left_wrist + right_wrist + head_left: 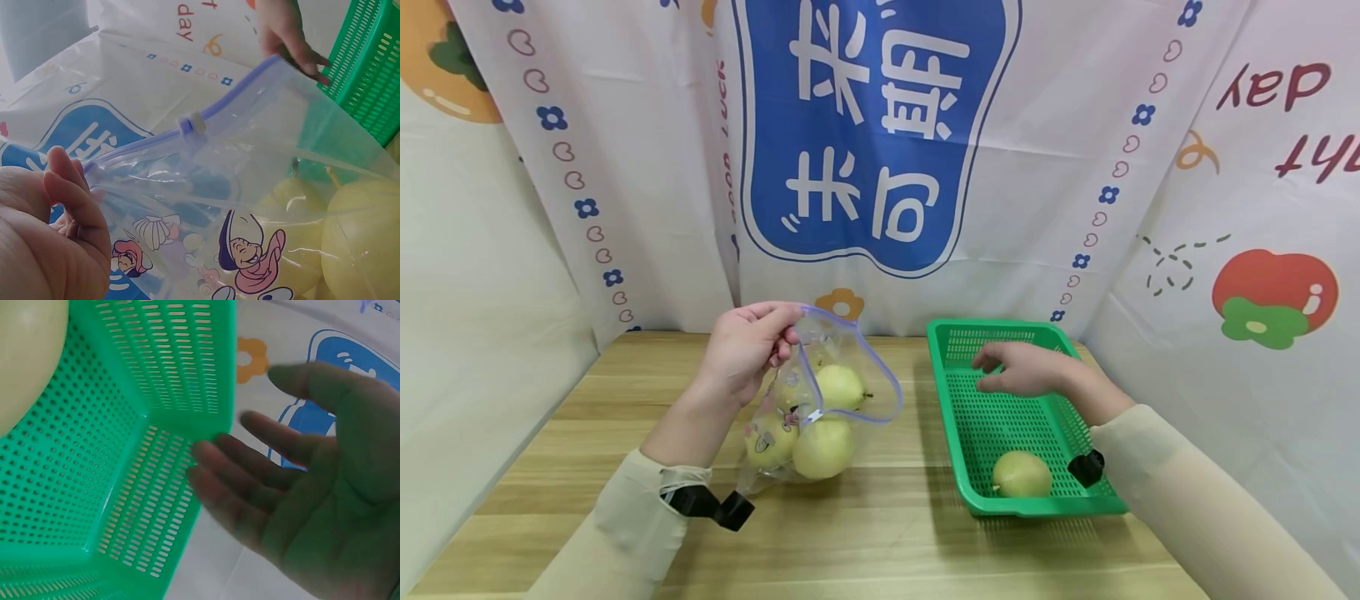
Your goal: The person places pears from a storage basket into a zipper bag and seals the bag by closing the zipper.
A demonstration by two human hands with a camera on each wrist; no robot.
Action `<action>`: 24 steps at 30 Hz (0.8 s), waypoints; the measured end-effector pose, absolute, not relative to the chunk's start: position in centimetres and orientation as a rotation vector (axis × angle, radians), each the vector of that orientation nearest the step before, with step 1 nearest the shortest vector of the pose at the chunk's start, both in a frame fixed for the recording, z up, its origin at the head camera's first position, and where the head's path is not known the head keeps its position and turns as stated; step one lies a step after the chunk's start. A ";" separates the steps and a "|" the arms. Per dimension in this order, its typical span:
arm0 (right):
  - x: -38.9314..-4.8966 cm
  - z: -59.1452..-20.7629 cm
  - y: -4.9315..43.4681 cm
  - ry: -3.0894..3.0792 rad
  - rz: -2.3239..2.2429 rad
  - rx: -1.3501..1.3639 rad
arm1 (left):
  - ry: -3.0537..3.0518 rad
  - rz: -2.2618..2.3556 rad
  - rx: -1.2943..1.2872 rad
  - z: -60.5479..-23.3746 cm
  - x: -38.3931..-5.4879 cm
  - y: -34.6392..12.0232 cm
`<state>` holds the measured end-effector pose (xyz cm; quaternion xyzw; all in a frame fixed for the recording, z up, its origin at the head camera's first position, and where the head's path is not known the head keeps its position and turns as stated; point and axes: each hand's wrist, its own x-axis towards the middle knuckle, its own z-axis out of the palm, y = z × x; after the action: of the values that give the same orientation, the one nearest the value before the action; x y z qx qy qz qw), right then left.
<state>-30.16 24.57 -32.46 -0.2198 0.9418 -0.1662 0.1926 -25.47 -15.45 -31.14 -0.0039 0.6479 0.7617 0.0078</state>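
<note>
My left hand pinches the top edge of a clear zip bag with a purple rim and slider. Several pale yellow-green pears lie inside the bag, which stands on the table with its mouth parted. In the left wrist view, printed cartoon figures show on the plastic, and the purple slider sits partway along the rim. My right hand is over the green basket, fingers loosely bent and holding nothing. One pear lies in the basket's near end.
The wooden table carries the bag on the left and the basket on the right. A white printed cloth hangs behind the table, and more cloth covers both sides. Black camera mounts are strapped to both wrists.
</note>
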 end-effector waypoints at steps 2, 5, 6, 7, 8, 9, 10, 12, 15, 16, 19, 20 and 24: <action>-30.0 -32.6 24.8 2.574 -0.391 -0.615 | 2.031 2.378 -0.014 -31.1 -25.4 -15.5; -29.5 -33.2 25.1 2.457 -0.339 -0.561 | 2.031 2.383 -0.012 -31.1 -25.4 -15.5; -29.2 -33.4 25.1 2.422 -0.331 -0.532 | 2.030 2.384 -0.011 -31.1 -25.4 -15.5; -29.0 -33.7 25.2 2.392 -0.322 -0.504 | 2.030 2.384 -0.011 -31.1 -25.4 -15.5; -28.8 -33.9 25.3 2.365 -0.321 -0.470 | 2.030 2.384 -0.012 -31.1 -25.4 -15.5; -28.6 -34.2 25.4 2.344 -0.318 -0.449 | 2.028 2.383 -0.013 -31.1 -25.4 -15.5; -28.4 -34.4 25.5 2.325 -0.320 -0.423 | 2.029 2.380 -0.015 -31.1 -25.4 -15.5; -28.2 -34.7 25.7 2.306 -0.308 -0.397 | 2.031 2.376 -0.015 -31.2 -25.5 -15.4; -28.0 -34.9 25.9 2.282 -0.309 -0.364 | 2.031 2.378 -0.009 -31.2 -25.5 -15.4; -28.0 -34.9 25.9 2.273 -0.300 -0.357 | 2.031 2.378 -0.007 -31.3 -25.5 -15.4; -27.8 -34.8 25.9 2.233 -0.275 -0.325 | 2.032 2.379 -0.002 -31.3 -25.5 -15.4; -27.7 -34.8 26.0 2.216 -0.265 -0.314 | 2.032 2.378 -0.002 -31.3 -25.5 -15.4; -27.2 -34.8 26.0 2.157 -0.234 -0.272 | 2.033 2.375 0.004 -31.3 -25.5 -15.4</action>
<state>-27.21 25.96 -34.80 -0.1106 0.8762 -0.0950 0.4595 -25.47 -15.45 -31.30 0.0013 0.6503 0.7596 0.0076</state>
